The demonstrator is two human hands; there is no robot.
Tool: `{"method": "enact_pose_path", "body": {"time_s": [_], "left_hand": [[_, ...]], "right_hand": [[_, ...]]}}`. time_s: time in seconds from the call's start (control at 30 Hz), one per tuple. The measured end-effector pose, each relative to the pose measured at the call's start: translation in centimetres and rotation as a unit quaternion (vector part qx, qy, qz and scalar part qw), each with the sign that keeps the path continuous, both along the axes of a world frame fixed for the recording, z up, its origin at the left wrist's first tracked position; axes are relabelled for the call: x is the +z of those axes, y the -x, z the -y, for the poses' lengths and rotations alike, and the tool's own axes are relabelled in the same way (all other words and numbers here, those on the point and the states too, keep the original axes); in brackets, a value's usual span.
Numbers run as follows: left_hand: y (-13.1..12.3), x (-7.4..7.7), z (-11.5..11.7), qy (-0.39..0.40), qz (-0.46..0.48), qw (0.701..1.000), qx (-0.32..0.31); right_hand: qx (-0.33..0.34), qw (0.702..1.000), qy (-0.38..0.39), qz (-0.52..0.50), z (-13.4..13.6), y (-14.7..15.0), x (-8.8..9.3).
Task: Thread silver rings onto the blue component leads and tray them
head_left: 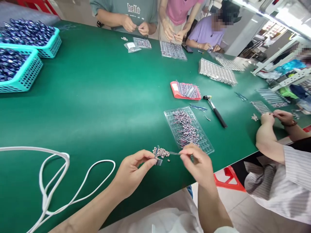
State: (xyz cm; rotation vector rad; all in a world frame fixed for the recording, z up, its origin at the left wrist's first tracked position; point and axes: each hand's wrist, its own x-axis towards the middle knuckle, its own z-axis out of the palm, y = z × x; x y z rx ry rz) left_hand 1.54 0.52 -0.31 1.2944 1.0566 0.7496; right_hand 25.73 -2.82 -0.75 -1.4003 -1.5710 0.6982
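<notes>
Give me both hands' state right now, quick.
Left hand: fingers pinched shut on a small part.
Right hand: fingers pinched shut on a thin strip.

Left hand [132,171] and right hand [199,163] pinch, fingertips facing, near together.

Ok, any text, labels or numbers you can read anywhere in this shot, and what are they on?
"hello": white letters on the grey-green T-shirt of a person across the green table.
Nothing else is readable: the turquoise baskets, clear trays and red tray show no legible markings.
</notes>
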Motion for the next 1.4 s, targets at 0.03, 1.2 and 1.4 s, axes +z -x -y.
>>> {"method": "enact_pose_path", "body": {"time_s": [0.03,1.2,1.4], "left_hand": [[0.0,0.0,-0.1,0.014,0.003,1.0,0.021],[0.0,0.1,-1.8,0.124,0.111,0.97,0.176],[0.0,-0.1,-1.5,0.122,0.113,0.973,0.16]], "right_hand": [[-0.049,0.996,-0.024,0.074,-0.3,-1.1,-0.1],[0.173,0.9,-0.105,0.385,-1.5,5.9,-2.4],[0.164,0.902,-0.121,0.381,-1.9,6.4,-3.1]]}}
